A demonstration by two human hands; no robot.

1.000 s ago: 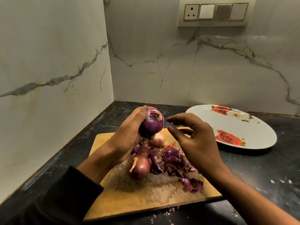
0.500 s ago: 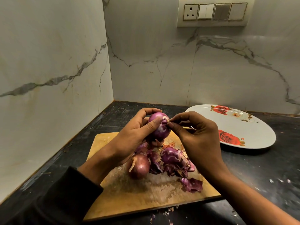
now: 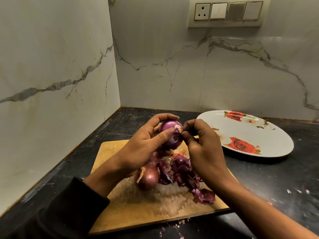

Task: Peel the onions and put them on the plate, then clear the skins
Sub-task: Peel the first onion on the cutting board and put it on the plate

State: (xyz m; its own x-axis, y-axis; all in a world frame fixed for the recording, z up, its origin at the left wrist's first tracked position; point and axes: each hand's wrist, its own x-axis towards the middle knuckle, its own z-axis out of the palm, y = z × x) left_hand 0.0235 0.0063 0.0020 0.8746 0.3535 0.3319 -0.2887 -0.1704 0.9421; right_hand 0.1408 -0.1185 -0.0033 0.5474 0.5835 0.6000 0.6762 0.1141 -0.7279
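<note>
A purple onion (image 3: 171, 135) is gripped in the left hand (image 3: 146, 144), thumb across its front and fingers curled over the top, and is held above the wooden cutting board (image 3: 120, 209). A bit of skin at the onion's pale end is pinched by the right hand (image 3: 203, 145). An unpeeled onion (image 3: 148, 176) is seen lying on the board beside a heap of purple skins (image 3: 181, 171). The rose-patterned plate (image 3: 269, 135) is set on the dark counter (image 3: 269, 180), to the right of the board.
</note>
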